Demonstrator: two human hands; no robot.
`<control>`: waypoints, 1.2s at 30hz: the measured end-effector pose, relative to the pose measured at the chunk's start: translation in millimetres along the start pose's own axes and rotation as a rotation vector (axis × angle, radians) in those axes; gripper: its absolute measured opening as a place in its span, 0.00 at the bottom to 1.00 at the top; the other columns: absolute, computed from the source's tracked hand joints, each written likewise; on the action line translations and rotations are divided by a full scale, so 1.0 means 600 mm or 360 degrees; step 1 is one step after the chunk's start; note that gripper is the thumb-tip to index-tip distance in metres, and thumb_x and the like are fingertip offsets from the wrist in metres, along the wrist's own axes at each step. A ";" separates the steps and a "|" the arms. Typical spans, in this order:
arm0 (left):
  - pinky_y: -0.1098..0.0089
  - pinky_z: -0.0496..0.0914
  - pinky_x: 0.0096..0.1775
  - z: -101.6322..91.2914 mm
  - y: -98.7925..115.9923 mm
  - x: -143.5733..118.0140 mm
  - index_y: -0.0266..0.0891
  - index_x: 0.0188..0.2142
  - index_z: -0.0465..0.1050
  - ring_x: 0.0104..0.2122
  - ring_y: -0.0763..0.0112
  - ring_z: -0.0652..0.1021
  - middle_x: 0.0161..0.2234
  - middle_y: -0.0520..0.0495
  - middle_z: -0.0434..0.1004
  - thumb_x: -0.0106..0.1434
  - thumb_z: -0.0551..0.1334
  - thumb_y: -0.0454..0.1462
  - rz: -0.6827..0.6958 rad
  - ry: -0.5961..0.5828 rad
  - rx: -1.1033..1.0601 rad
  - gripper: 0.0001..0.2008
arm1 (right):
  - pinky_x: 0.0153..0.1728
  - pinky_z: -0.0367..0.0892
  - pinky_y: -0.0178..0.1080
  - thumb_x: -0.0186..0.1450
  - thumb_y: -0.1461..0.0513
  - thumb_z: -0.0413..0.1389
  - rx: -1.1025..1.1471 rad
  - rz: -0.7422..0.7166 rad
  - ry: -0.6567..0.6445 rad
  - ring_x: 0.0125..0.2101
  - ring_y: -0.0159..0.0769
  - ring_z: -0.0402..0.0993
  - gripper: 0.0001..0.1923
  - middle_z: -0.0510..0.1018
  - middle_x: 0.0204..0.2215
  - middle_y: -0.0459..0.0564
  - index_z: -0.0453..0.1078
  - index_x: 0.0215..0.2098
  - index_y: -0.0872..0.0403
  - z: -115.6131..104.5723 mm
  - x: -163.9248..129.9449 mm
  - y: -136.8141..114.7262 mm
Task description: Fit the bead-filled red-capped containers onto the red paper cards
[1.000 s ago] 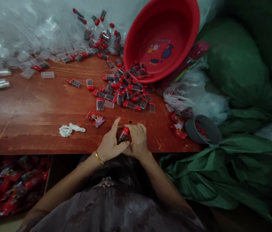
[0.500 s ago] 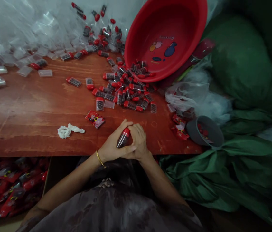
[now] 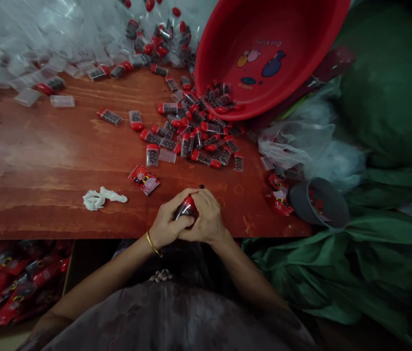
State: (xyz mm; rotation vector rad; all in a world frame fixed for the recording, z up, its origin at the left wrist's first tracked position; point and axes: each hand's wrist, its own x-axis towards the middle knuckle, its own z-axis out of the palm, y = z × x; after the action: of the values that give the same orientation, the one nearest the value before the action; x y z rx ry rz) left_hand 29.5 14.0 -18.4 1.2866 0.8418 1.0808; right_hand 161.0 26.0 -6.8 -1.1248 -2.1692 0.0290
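The left hand (image 3: pixel 167 219) and right hand (image 3: pixel 207 217) pressed together around a red-capped clear container (image 3: pixel 185 209), its long axis slanting near left to far right, cap far; similar containers (image 3: pixel 185 145) lay heaped beyond, partly inside the red basin (image 3: pixel 301 58).

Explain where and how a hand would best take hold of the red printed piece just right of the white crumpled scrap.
Pinch the red printed piece, probably by opposite edges, from above and the near side: it looks thin and lies flat on the table, apart from the scrap and containers.
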 end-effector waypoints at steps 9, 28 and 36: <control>0.59 0.55 0.60 -0.012 -0.016 0.005 0.37 0.60 0.57 0.59 0.58 0.62 0.60 0.42 0.62 0.54 0.62 0.41 -0.0179 0.0005 -0.0063 0.34 | 0.46 0.62 0.53 0.51 0.54 0.54 0.0176 0.0393 -0.0197 0.40 0.49 0.71 0.37 0.75 0.42 0.62 0.55 0.56 0.62 -0.006 -0.027 -0.005; 0.64 0.73 0.43 0.009 -0.017 -0.034 0.34 0.42 0.73 0.37 0.66 0.79 0.39 0.42 0.80 0.53 0.64 0.36 -0.0287 0.0259 0.0151 0.16 | 0.20 0.71 0.34 0.53 0.52 0.61 0.1685 0.1578 -0.0128 0.22 0.30 0.70 0.16 0.73 0.25 0.43 0.69 0.32 0.54 -0.026 -0.051 0.010; 0.52 0.58 0.58 0.012 -0.009 -0.007 0.43 0.47 0.71 0.53 0.60 0.72 0.48 0.47 0.77 0.59 0.60 0.34 0.0029 0.0157 0.1202 0.16 | 0.21 0.64 0.33 0.60 0.52 0.55 0.0609 0.1125 -0.0360 0.19 0.31 0.72 0.12 0.73 0.20 0.43 0.66 0.30 0.53 -0.044 -0.018 0.017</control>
State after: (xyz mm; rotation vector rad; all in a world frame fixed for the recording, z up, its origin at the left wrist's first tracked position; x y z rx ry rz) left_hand 35.5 8.1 -23.2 1.8678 1.3922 0.8654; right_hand 188.0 17.3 4.0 -1.6399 -1.7262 0.8773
